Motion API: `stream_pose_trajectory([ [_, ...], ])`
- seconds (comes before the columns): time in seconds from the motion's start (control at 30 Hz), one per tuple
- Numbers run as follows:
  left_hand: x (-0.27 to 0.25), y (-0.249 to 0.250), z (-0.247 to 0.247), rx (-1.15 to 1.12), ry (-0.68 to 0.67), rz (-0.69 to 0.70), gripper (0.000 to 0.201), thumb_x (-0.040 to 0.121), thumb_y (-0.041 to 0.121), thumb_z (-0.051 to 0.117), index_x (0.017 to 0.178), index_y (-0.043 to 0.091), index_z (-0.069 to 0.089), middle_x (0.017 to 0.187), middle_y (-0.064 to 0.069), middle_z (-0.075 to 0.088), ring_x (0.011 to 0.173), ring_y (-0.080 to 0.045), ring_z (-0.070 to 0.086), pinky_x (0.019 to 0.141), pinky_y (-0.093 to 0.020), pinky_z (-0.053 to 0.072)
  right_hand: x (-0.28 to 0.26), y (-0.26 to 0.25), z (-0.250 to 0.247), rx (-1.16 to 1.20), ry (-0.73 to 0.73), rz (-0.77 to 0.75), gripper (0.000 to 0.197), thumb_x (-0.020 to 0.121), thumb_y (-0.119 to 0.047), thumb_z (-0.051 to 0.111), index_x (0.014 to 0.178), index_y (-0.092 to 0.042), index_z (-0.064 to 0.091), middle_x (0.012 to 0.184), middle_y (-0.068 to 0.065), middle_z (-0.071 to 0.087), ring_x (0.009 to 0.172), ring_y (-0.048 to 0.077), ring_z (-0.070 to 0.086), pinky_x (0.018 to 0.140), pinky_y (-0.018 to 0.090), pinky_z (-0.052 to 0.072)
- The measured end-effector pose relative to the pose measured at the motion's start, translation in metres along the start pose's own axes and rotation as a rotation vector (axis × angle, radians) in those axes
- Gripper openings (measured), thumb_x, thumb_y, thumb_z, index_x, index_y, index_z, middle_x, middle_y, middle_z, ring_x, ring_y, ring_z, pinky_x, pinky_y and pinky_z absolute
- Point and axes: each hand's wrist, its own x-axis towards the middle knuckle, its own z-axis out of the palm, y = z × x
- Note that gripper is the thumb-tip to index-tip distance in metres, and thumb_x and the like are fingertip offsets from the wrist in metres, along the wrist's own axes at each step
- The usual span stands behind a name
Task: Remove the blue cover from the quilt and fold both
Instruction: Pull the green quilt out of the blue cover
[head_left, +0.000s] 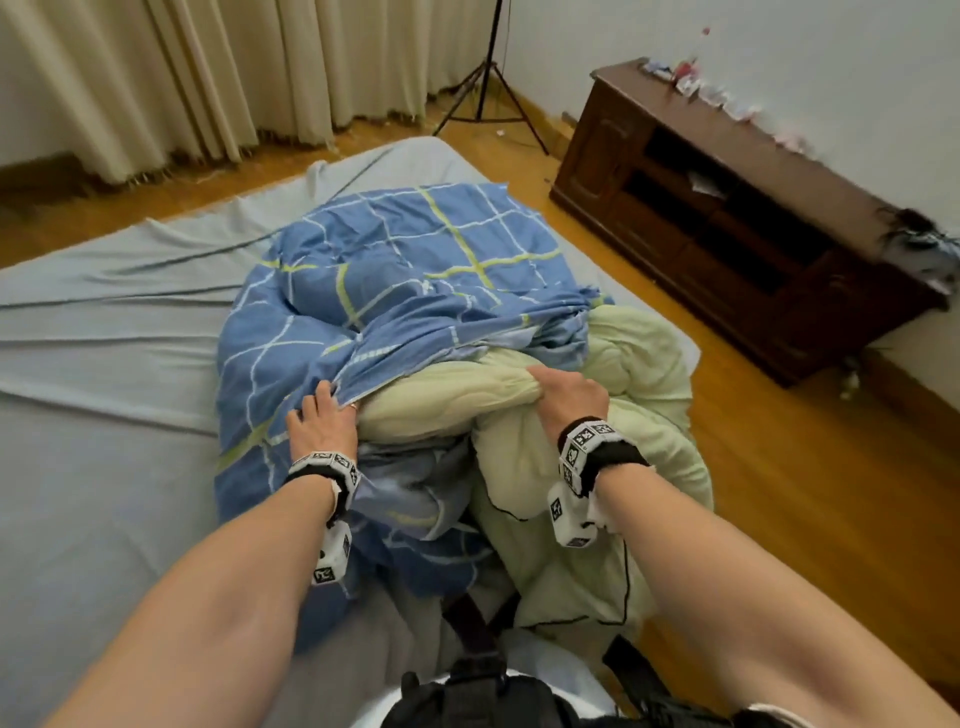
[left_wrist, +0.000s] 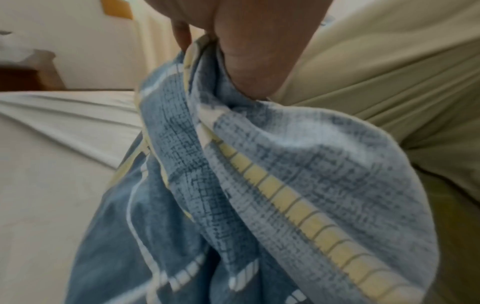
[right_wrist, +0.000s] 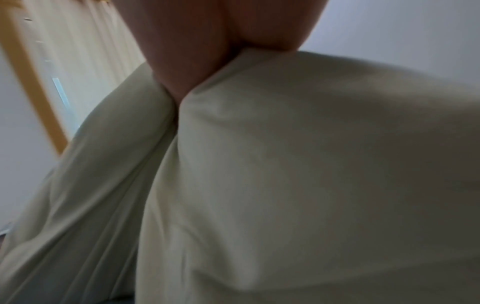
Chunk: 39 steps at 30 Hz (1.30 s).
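The blue checked cover (head_left: 395, 270) lies bunched on the bed, still around the far part of the pale green quilt (head_left: 644, 353). My left hand (head_left: 324, 418) pinches the cover's gathered edge beside the quilt; in the left wrist view the fingers (left_wrist: 249, 55) clamp the blue cover (left_wrist: 272, 185) with the quilt (left_wrist: 389, 82) to the right. My right hand (head_left: 569, 395) grips a bunched fold of the bare quilt; the right wrist view shows that hand (right_wrist: 207, 51) squeezing the quilt (right_wrist: 298, 164). The quilt's near part spills over the bed's right edge.
A grey sheet (head_left: 104, 364) covers the bed. A dark wooden cabinet (head_left: 737, 223) stands along the right wall, with wooden floor (head_left: 831, 493) between it and the bed. A tripod (head_left: 488, 88) and curtains (head_left: 208, 73) are at the far end.
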Motion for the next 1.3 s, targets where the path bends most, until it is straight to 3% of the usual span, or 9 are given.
stream_pose_trajectory([
  [0.2,-0.010,0.062,-0.032,-0.276,-0.227,0.108,0.083,0.070,0.064,0.062,0.138,0.021,0.043,0.158,-0.010,-0.006,0.145,-0.036,0.004,0.114,-0.060,0.008,-0.008,0.012,-0.002,0.127,0.009,0.134,0.030,0.086,-0.022,0.046,0.111,-0.031,0.060,0.100,0.007,0.070,0.094,0.035,0.065,0.072,0.036,0.047],
  [0.27,-0.014,0.072,-0.032,-0.378,-0.205,0.092,0.092,0.068,0.071,0.062,0.145,0.029,0.032,0.158,-0.008,-0.012,0.146,-0.035,0.001,0.114,-0.060,0.012,-0.010,0.009,0.000,0.141,0.021,0.116,0.034,0.084,-0.019,0.049,0.113,-0.033,0.061,0.101,0.006,0.070,0.095,0.034,0.064,0.072,0.035,0.045],
  [0.43,-0.023,0.048,-0.010,-0.299,-0.105,0.051,0.042,0.086,0.024,0.060,0.126,0.035,0.053,0.159,-0.003,-0.009,0.141,-0.034,0.015,0.105,-0.057,0.035,-0.022,0.015,0.005,0.156,0.045,0.085,0.032,0.087,-0.025,0.051,0.115,-0.038,0.060,0.102,0.003,0.070,0.095,0.032,0.064,0.071,0.034,0.045],
  [0.63,-0.022,0.015,0.005,-0.157,-0.213,0.004,0.034,0.095,0.016,0.047,0.127,0.026,0.055,0.162,-0.002,-0.015,0.135,-0.034,0.032,0.106,-0.054,0.034,-0.041,0.063,0.003,0.250,0.078,0.319,0.037,0.090,-0.027,0.042,0.118,-0.044,0.059,0.110,0.004,0.069,0.099,0.033,0.062,0.080,0.038,0.049],
  [0.8,-0.030,0.074,0.000,-0.226,-0.328,0.127,0.105,0.059,0.079,0.066,0.138,0.014,0.044,0.155,-0.009,-0.031,0.145,-0.039,0.005,0.112,-0.062,0.016,-0.040,0.054,-0.002,0.385,0.088,0.345,0.033,0.090,-0.029,0.044,0.114,-0.039,0.065,0.111,0.004,0.069,0.101,0.034,0.061,0.084,0.039,0.050],
  [0.9,-0.041,0.096,-0.006,-0.304,-0.260,0.070,0.094,0.070,0.079,0.055,0.137,0.015,0.047,0.159,-0.010,-0.020,0.146,-0.038,-0.002,0.113,-0.063,0.010,-0.035,0.042,0.000,0.383,0.067,0.299,0.034,0.083,-0.023,0.046,0.110,-0.033,0.064,0.106,0.003,0.070,0.098,0.034,0.061,0.081,0.039,0.051],
  [1.0,-0.034,0.089,-0.009,-0.405,-0.175,0.045,0.038,0.093,0.027,0.044,0.129,0.022,0.057,0.161,-0.009,0.005,0.145,-0.033,0.012,0.115,-0.062,0.010,-0.035,0.038,0.008,0.298,0.022,0.240,0.043,0.077,-0.021,0.045,0.114,-0.036,0.061,0.103,0.001,0.070,0.096,0.033,0.062,0.078,0.038,0.052],
  [1.2,-0.019,0.072,-0.033,-0.483,-0.039,0.218,0.033,0.091,0.017,0.042,0.121,0.015,0.056,0.140,-0.014,0.045,0.124,-0.037,0.046,0.101,-0.045,0.040,-0.043,0.041,0.045,0.141,-0.145,0.426,0.057,0.087,-0.023,0.056,0.140,-0.032,0.039,0.136,0.005,0.052,0.125,0.031,0.048,0.099,0.043,0.039],
  [1.3,-0.029,0.082,-0.048,-0.507,0.071,0.387,0.034,0.088,0.013,0.049,0.120,0.011,0.058,0.128,-0.013,0.054,0.113,-0.034,0.054,0.095,-0.042,0.047,-0.034,0.000,0.050,0.123,-0.017,0.147,0.089,0.069,-0.039,0.075,0.145,-0.030,0.030,0.140,0.002,0.045,0.127,0.026,0.043,0.107,0.041,0.034],
])
